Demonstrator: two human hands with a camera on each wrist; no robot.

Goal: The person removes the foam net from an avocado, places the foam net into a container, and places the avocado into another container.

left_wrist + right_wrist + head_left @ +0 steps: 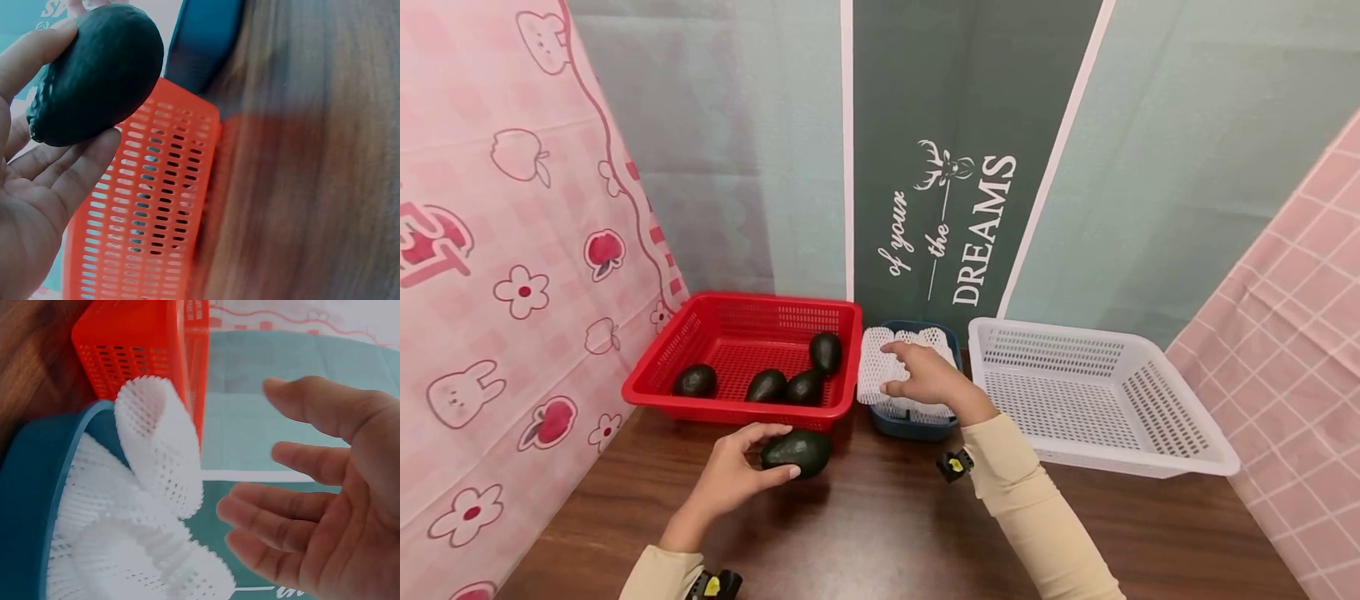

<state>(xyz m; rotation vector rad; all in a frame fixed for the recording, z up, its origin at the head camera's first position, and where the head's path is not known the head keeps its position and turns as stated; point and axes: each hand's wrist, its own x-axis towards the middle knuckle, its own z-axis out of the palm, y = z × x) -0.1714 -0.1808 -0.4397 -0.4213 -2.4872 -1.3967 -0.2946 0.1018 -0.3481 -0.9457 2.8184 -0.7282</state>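
A dark green avocado [797, 453] is pinched between the thumb and fingers of my left hand [741, 467], just in front of the red basket. In the left wrist view the avocado [100, 75] shows whole, raised off the table. Above the blue container [910, 428] my right hand [928, 377] hovers with thumb and fingers apart, holding nothing. White foam net sleeves [876, 367] fill that container. The right wrist view shows one foam sleeve [159, 444] sticking up over the blue rim, apart from the fingers of the right hand [312, 500].
The red basket [741, 408] at the left holds several avocados, one of them an avocado [696, 381] at its left side. A white basket [1093, 454] stands at the right. Printed cloths hang behind and on both sides of the brown wooden table [865, 525].
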